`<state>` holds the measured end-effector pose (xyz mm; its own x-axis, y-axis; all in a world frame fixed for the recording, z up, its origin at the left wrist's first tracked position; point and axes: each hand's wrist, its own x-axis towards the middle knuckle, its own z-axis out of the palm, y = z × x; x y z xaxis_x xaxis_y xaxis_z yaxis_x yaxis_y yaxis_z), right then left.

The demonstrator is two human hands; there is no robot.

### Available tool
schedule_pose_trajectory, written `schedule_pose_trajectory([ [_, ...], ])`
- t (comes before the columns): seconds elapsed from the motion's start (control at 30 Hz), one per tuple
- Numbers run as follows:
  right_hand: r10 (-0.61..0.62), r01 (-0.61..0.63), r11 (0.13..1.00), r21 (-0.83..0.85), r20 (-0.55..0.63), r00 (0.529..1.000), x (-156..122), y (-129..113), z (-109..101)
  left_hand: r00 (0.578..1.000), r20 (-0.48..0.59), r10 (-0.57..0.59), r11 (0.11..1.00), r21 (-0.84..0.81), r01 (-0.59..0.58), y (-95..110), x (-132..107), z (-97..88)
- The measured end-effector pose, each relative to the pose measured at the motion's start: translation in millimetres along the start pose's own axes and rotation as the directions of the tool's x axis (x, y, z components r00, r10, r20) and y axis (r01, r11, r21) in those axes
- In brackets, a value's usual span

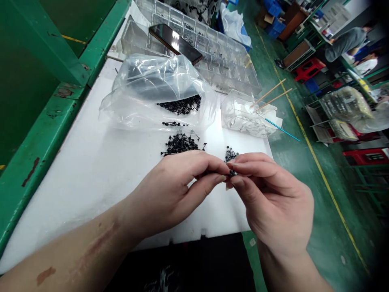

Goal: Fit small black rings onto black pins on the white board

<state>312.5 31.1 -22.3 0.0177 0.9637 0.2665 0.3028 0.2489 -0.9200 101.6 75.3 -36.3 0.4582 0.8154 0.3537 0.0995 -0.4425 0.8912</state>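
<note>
Over the white board (121, 170), my left hand (173, 190) and my right hand (273, 194) meet fingertip to fingertip. Thumb and forefinger of my left hand pinch a small black stemmed part (226, 174). At its tip, a tiny dark, shiny piece (233, 173) sits between the thumb and fingers of my right hand. Both are too small to name closely. Just beyond my left hand lies a pile of black stemmed parts (180, 144). Behind my fingertips is a small heap of round dark pieces (230, 154), partly hidden.
A clear plastic bag (136, 97) of black parts lies behind the pile. Farther back, a phone (176, 42) rests on a clear compartment tray (243, 77). At right stands a clear box (240, 121) with white paper and sticks. A green frame (57, 134) borders the left side.
</note>
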Motion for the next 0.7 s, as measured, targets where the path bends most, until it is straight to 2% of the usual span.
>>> schedule_pose_trajectory([
  [0.17,0.001,0.009,0.994,-0.112,0.097,0.995,3,-2,-6,1.0,0.0,-0.018,1.0,-0.006,0.018,0,-1,0.6],
  [0.3,-0.183,0.211,0.93,-0.302,0.119,0.976,2,-3,-7,0.999,-0.048,-0.02,1.0,0.02,0.021,0,-1,3.7],
  [0.37,-0.273,0.298,0.89,-0.344,0.121,0.954,2,-2,-5,0.997,-0.067,-0.033,0.999,0.014,0.034,0,-1,4.8],
  [0.5,-0.366,0.374,0.88,-0.293,0.083,0.927,1,1,1,0.998,-0.046,-0.051,0.998,-0.028,0.05,-2,1,3.1],
  [0.7,-0.296,0.294,0.95,-0.107,0.001,0.955,-3,6,3,0.999,0.022,-0.04,0.996,-0.074,0.041,-6,2,-3.0],
])
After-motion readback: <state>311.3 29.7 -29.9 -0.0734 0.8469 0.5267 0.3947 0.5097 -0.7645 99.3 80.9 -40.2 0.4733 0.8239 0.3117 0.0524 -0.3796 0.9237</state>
